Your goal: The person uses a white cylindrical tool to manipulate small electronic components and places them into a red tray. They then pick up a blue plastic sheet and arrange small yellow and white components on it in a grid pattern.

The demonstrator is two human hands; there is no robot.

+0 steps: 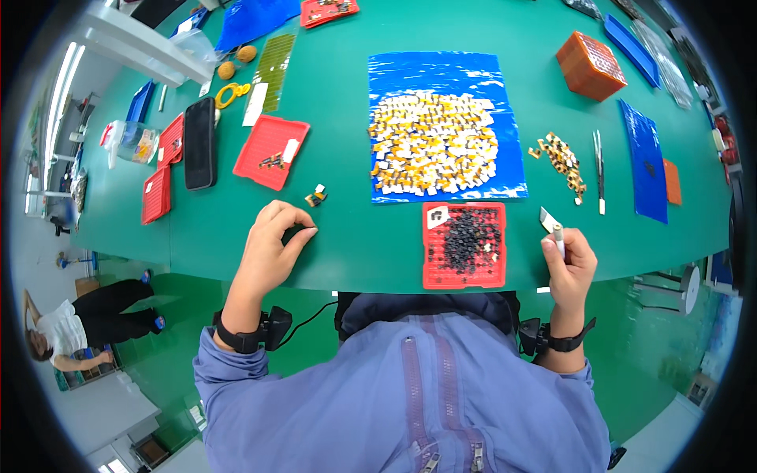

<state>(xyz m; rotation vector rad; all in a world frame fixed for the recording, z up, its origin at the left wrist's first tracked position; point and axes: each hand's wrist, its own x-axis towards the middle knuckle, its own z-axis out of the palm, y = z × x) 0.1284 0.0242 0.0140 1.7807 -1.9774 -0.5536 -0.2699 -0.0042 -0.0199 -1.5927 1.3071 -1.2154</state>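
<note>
My left hand (272, 246) rests over the table's near left with thumb and fingertips pinched together. Whatever lies between them is too small or hidden to name. Just beyond it sit a few small black, gold and white pieces (315, 196). My right hand (573, 264) is closed round a craft knife (559, 236), its broad blade pointing up and away to the left. Between my hands, at the table edge, a red ridged tray (431, 276) holds many small black parts (469, 240). Behind the tray, a blue sheet (441, 71) bears a wide heap of white-and-yellow pieces (434, 142).
Gold pieces (564, 164) and tweezers (599, 173) lie right of the sheet. An orange-brown box (591, 67) and a blue mat (643, 165) stand farther right. Leftward are a red tray (260, 146), a black phone (199, 142) and yellow scissors (229, 95).
</note>
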